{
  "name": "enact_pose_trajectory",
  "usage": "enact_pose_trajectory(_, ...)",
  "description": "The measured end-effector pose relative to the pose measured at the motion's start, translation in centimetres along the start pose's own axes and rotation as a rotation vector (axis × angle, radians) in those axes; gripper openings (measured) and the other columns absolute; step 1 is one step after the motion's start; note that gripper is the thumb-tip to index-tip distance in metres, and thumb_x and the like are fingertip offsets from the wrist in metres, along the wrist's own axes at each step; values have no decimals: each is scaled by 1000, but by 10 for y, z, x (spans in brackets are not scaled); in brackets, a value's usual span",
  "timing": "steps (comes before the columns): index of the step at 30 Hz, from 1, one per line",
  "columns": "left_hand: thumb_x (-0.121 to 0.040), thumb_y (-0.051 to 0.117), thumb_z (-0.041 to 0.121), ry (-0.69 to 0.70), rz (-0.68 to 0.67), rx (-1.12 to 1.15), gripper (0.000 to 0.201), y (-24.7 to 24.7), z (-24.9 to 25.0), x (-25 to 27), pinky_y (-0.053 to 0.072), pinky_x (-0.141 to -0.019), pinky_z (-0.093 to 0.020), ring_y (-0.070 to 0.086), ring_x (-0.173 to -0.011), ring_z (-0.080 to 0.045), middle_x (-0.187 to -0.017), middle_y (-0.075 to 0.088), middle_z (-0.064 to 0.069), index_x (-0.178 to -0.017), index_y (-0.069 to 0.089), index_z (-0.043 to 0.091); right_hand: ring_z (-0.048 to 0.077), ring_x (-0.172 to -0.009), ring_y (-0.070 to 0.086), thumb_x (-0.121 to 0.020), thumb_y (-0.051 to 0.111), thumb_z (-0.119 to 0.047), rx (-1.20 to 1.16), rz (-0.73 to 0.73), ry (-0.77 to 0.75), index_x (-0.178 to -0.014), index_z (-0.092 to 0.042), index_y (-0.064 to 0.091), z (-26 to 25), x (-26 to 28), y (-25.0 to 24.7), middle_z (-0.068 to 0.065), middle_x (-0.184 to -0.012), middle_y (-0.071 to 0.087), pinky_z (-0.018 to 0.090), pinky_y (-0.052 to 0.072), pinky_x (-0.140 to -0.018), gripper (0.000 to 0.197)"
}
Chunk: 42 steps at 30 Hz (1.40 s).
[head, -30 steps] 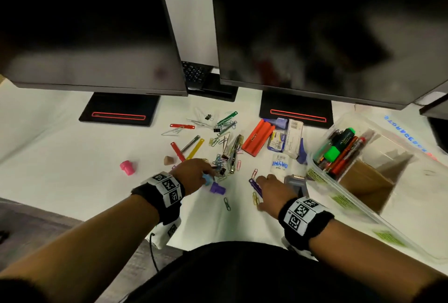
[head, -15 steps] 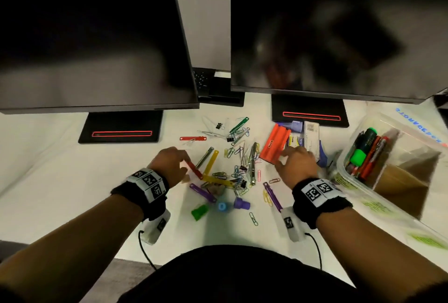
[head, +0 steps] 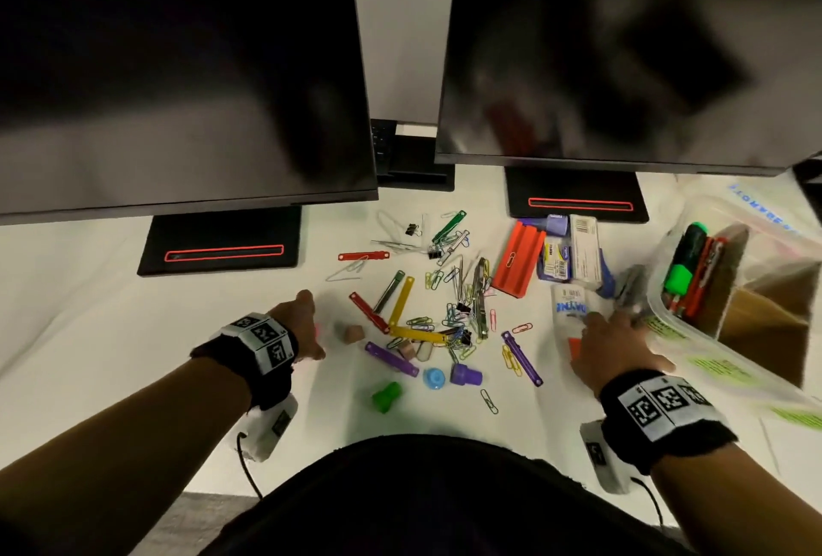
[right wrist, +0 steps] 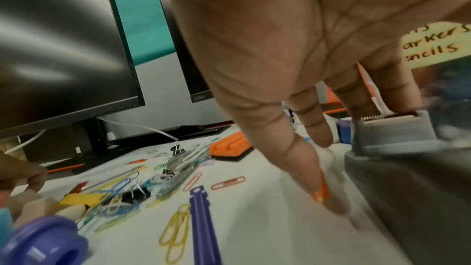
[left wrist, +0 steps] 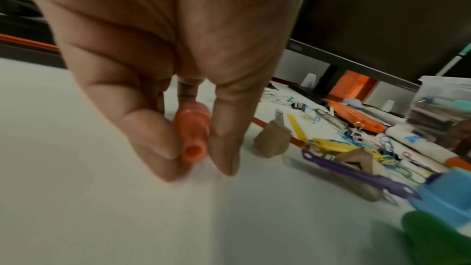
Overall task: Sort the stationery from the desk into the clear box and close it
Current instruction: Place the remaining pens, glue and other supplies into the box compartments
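My left hand is left of the stationery pile and pinches a small pink-orange plastic cap between thumb and finger just above the desk. My right hand reaches down beside the clear box, its fingers fairly straight. Its thumb touches the orange end of a white glue stick, and its fingertips rest on a grey tape dispenser. The box holds markers and a cardboard divider. Paper clips, binder clips and coloured strips litter the middle.
Two dark monitors on black stands overhang the back of the desk. An orange block and staple boxes lie behind the right hand. Green, blue and purple caps sit near the front edge.
My left hand has moved left out of the pile and taken the pink-orange cap. My right hand has drawn back from the staple boxes to the glue stick and dispenser.
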<state>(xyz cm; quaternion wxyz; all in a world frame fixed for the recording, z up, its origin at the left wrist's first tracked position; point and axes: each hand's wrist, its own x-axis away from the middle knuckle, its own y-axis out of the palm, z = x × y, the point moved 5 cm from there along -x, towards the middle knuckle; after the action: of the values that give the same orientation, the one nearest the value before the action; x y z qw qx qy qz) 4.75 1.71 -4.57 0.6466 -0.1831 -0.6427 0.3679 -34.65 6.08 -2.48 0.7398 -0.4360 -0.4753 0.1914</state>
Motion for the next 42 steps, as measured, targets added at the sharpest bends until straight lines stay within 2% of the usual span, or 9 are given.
enact_pose_trajectory(7, -82, 64, 23, 259, 45, 139, 41, 5, 65, -3, 45, -75, -29, 61, -95, -26, -100, 60, -4, -114, 44, 8, 34, -143, 6, -87, 50, -20, -79, 13, 10, -140, -23, 32, -3, 9, 8, 5, -149, 21, 66, 36, -100, 56)
enact_pose_trajectory(12, -84, 64, 18, 344, 50, 161, 49, 4, 90, -1, 37, -74, -23, 51, -88, -17, -98, 52, 3, -126, 40, 13, 31, -136, 24, -84, 52, -16, -212, 166, -137, -137, -24, 40, -14, 20, 4, 3, -149, 28, 53, 41, -101, 55)
enact_pose_trajectory(16, -83, 66, 32, 326, 101, 129, 60, -6, 86, -8, 48, -82, -26, 58, -104, -24, -124, 58, -7, -134, 36, 19, 34, -128, 37, -89, 53, -34, -273, 312, -29, -133, -21, 43, 4, 27, 1, 8, -144, 37, 50, 42, -95, 46)
enact_pose_trajectory(19, -84, 61, 44, 325, 173, 83, 57, -18, 85, -8, 45, -101, -37, 53, -120, -24, -135, 52, -6, -133, 40, 22, 37, -120, 46, -85, 55, -42, -334, 230, 71, -137, -19, 34, 24, 26, 16, 14, -136, 42, 48, 44, -94, 61)
enact_pose_trajectory(22, -87, 60, 33, 380, 214, 14, 43, -25, 97, -3, 43, -99, -32, 51, -120, -23, -133, 52, -5, -126, 49, 20, 38, -115, 53, -84, 60, -35, -414, 144, 47, -138, -11, 33, 30, 20, 28, 19, -129, 51, 43, 45, -96, 66)
enact_pose_trajectory(28, -86, 60, 24, 508, 210, -64, 30, -20, 144, 13, 41, -94, -28, 52, -113, -22, -124, 54, -4, -116, 56, 22, 32, -104, 60, -79, 64, -35, -487, 77, -27, -113, -6, 56, 39, 21, 23, 16, -114, 62, 34, 50, -87, 45)
enact_pose_trajectory(36, -84, 59, 20, 659, 186, -107, 26, -7, 233, 40, 42, -90, -27, 57, -108, -23, -117, 61, -6, -111, 61, 18, 21, -79, 57, -74, 70, -23, -723, 177, -401, -101, -14, 59, 64, 66, -51, 5, -93, 63, 21, 40, -59, 30)
enact_pose_trajectory(39, -85, 60, 21, 720, 194, -107, 26, -2, 280, 52, 41, -84, -25, 58, -104, -23, -116, 62, -7, -111, 61, 16, 18, -87, 62, -75, 71, -15, -892, 295, -384, -112, -13, 61, 105, 73, -87, 0, -95, 64, 18, 43, -66, 39)
enact_pose_trajectory(42, -87, 60, 22, 820, 267, -54, 36, -4, 319, 68, 42, -95, -27, 55, -114, -21, -125, 58, -3, -122, 55, 21, 22, -86, 63, -75, 70, -11, -1037, 420, -273, -108, -10, 63, 154, 64, -111, 3, -93, 65, 21, 47, -65, 34)
